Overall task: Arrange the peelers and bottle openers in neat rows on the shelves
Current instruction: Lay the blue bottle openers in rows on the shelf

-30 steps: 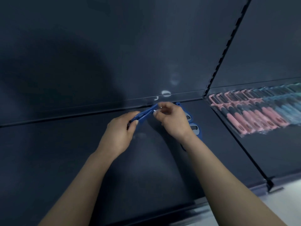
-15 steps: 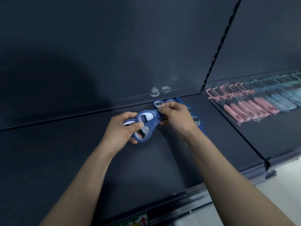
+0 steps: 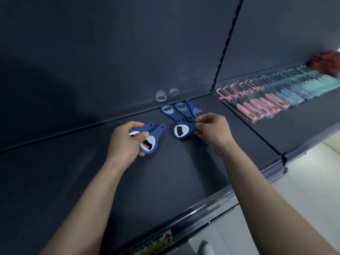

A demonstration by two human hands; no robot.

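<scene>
The left hand (image 3: 125,142) hovers low over the dark shelf (image 3: 165,181), its fingers curled round a pair of bottle openers (image 3: 150,142). Both are blue with metal heads, and their thin handles fan out toward the back wall (image 3: 128,52). The thumb lies across the top of the nearer head.

Just to the right, the right hand (image 3: 213,131) has its fingers bent, with thumb and fingertips pinching the right edge of a single bottle opener (image 3: 181,132). It lies flat on the shelf with its round metal head facing up.

Behind it, a row of bottle openers (image 3: 167,110), 3 in all, lies side by side at the back of the shelf, metal ends close to the wall. The rightmost is partly hidden by the right hand.

A slotted upright (image 3: 226,43) divides this bay from the next one on the right. There, wrapped peelers (image 3: 266,102) lie packed in a long row, pink ones nearest, then teal, with blurred red ones at the far end.
</scene>
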